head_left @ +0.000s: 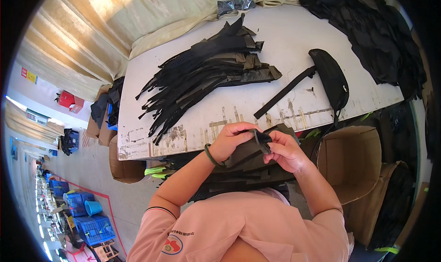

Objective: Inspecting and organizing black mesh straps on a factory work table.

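— What have you got in your hands?

— A dark strip of fabric (257, 140). My left hand (231, 141) is curled over its top with the fingers wrapped round it, and my right hand (285, 150) pinches its folded end between thumb and fingertips. Both hands grip the same piece, close together, just near of the table edge.

— And under it?

— A stack of similar dark pieces (239, 174) lies across my lap, below my hands. The strip I hold seems to rest on top of that stack, though I can't quite tell where one piece ends and the next begins.

— What's on the table?

— The white table (294, 37) is scuffed along its near edge. A big fan of black straps (202, 73) spreads over its left and middle part. To the right of them lies a black pouch (331, 78) with a long strap running toward the near left. A heap of black cloth (372, 28) covers the far right corner.

— Anything beside you?

— An open cardboard box (351, 161) stands at my right, near the table. Blue crates (89, 216) sit on the floor far off to my left.
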`<move>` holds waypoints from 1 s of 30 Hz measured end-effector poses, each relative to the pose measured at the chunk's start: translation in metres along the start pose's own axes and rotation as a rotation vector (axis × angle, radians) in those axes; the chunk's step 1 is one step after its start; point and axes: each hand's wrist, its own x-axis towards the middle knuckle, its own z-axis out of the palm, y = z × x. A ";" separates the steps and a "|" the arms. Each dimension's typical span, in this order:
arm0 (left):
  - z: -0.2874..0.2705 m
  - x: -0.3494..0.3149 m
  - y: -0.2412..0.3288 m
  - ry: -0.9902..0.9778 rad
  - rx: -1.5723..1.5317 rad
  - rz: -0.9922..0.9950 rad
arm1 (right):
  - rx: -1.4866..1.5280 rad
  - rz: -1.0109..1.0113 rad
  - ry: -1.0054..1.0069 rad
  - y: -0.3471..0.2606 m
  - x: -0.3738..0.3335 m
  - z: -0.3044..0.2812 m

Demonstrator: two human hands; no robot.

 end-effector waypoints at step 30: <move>-0.020 -0.036 -0.077 -0.280 1.064 0.268 | -1.641 -0.355 0.267 -0.087 0.129 -0.064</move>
